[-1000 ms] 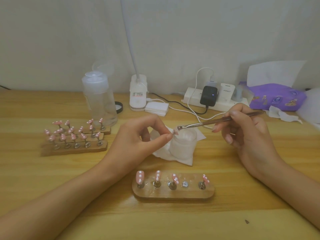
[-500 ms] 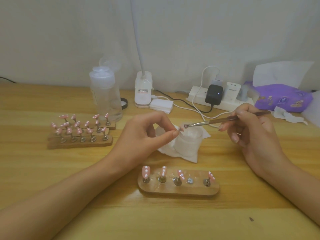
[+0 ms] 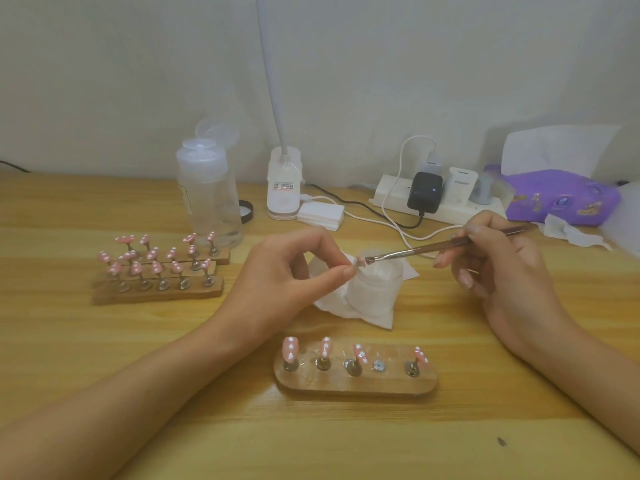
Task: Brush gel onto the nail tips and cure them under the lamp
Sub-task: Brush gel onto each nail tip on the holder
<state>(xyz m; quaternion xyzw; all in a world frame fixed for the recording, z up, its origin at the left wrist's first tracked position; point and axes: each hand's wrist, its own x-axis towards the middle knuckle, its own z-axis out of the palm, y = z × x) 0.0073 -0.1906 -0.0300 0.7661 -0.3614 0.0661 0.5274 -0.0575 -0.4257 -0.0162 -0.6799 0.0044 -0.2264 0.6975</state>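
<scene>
A person's left hand [image 3: 287, 271] pinches a nail tip [image 3: 358, 263]; the right hand [image 3: 495, 268] holds a brush [image 3: 415, 251], bristles just beside that grip, where a wobble could smear skin.

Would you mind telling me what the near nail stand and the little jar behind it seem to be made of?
The nail stand looks like wood: brown, grained, faintly glossy. The jar looks like frosted glass or plastic: milky, translucent; unclear which.

Jar [image 3: 375, 289] (on tissue) between hands
</scene>
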